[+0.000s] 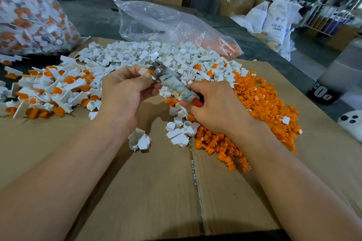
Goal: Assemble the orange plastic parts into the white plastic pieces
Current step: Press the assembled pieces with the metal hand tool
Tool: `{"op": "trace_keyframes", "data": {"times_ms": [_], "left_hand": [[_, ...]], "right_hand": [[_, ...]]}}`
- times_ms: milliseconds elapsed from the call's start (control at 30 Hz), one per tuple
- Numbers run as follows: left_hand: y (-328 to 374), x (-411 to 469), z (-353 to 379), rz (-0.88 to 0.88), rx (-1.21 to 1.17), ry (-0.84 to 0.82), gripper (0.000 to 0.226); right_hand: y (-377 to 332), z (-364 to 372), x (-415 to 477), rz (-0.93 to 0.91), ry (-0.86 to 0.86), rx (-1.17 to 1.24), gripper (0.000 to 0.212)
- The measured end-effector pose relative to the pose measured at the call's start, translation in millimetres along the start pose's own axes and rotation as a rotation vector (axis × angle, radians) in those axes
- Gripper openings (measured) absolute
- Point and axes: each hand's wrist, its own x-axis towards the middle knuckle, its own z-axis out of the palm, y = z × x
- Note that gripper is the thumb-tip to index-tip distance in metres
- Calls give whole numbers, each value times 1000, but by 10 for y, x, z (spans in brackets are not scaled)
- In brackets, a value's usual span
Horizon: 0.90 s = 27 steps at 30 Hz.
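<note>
the thumb and curled fingers of our left hand (125,94) pinch a small white plastic piece (143,71), orange at its edge, against the metal head of a tape-wrapped hand tool (173,87). our right hand (217,107) curls its fingers round the tool's handle. below lies a flat brown cardboard sheet (137,191). on it, behind, sits a heap of loose white plastic pieces (156,55); right, a heap of orange plastic parts (260,101); left, joined white-and-orange pieces (54,88). a clear plastic bag (162,19) lies on the dark counter (88,15) beyond.
</note>
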Motion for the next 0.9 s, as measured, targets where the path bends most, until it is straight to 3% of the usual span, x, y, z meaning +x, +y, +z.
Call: {"op": "trace_keyframes", "data": {"times_ms": [300,467,767,900], "left_hand": [[44,-1,17,-146,-172,12,15],[85,51,-11,-252,-369,89,7],[294,196,-278,-92,-614,376,21],[311,196,-331,-73,-718,397,20]], "right_hand": [[123,28,37,21,88,-3,27],[365,-46,72,188,199,-63,37],[766,-119,98,492,103,-171,59],[818,-139,83,552,69,-200,70]]}}
